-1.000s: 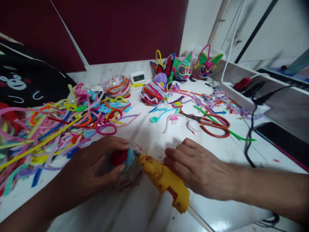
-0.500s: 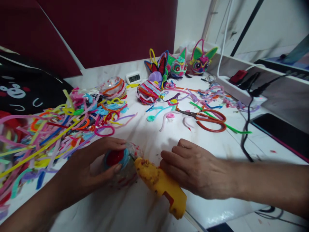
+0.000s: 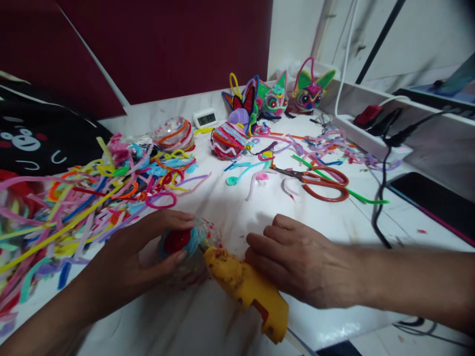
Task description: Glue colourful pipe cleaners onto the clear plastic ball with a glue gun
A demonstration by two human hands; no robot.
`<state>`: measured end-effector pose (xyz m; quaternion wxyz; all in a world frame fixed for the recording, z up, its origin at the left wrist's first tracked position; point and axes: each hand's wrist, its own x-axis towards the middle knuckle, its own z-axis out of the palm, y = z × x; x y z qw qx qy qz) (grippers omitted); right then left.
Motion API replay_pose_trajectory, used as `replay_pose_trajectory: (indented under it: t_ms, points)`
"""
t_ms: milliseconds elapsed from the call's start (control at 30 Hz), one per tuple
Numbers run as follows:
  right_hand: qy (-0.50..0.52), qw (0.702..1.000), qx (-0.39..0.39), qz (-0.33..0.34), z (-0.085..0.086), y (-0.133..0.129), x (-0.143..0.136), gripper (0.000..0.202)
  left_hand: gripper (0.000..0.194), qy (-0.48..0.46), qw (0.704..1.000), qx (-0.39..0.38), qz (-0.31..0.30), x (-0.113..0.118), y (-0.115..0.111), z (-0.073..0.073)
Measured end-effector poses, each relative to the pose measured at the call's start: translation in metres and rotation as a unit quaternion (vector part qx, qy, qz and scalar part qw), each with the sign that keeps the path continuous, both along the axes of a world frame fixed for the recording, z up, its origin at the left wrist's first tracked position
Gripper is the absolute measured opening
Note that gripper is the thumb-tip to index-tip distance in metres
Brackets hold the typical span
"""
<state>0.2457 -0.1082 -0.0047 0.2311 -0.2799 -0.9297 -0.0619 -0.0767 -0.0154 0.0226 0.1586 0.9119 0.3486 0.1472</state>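
My left hand (image 3: 148, 252) is closed round a clear plastic ball (image 3: 208, 232) marked with red bits, low on the white table. On the ball's near left side sits a coiled disc (image 3: 178, 242), red in the middle with a light blue rim; my thumb and fingers press against it. My right hand (image 3: 293, 262) grips a yellow hot glue gun (image 3: 241, 282). The gun's nozzle points up and left and meets the ball just beside the blue rim, though whether glue is coming out I cannot tell. Part of the handle is hidden behind my fingers.
Loose pipe cleaners (image 3: 85, 212) heap up at left. Orange-handled scissors (image 3: 315, 183) lie beyond my right hand. Behind stand a striped ball (image 3: 228, 141), another wrapped ball (image 3: 174, 134), a small digital clock (image 3: 206, 118) and finished animal heads (image 3: 274, 101). A phone (image 3: 438, 202) and power strip (image 3: 371, 136) are at right.
The glue gun has shifted very slightly down and left, its nozzle staying by the blue rim. My left hand and the ball have hardly moved.
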Motion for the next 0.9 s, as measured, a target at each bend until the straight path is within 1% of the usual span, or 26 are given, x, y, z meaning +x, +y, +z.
replay_pose_trajectory:
  t_ms: [233,300,433,500,733,900]
  points:
    - [-0.006,1.000,0.004,-0.007,-0.002,0.002,0.003,0.025,0.038,0.007,1.000,-0.001,-0.027,-0.002,0.003,0.001]
    - [-0.008,1.000,0.000,-0.010,-0.003,0.003,0.003,0.025,0.036,-0.007,1.000,-0.006,-0.019,-0.001,0.000,0.001]
    - [-0.003,1.000,-0.006,-0.006,-0.002,0.004,0.001,0.023,0.031,-0.053,0.998,-0.029,0.020,0.005,-0.009,-0.002]
    - [-0.001,1.000,-0.009,-0.005,-0.002,0.003,0.001,0.023,0.031,-0.066,0.997,-0.031,0.032,0.007,-0.011,-0.004]
    - [0.003,1.000,-0.016,0.001,-0.004,-0.001,0.000,0.022,0.028,-0.082,0.996,-0.030,0.025,0.010,-0.013,-0.004]
    - [0.004,1.000,-0.014,0.009,-0.005,0.000,0.000,0.021,0.030,-0.079,0.996,-0.025,0.029,0.010,-0.013,-0.005]
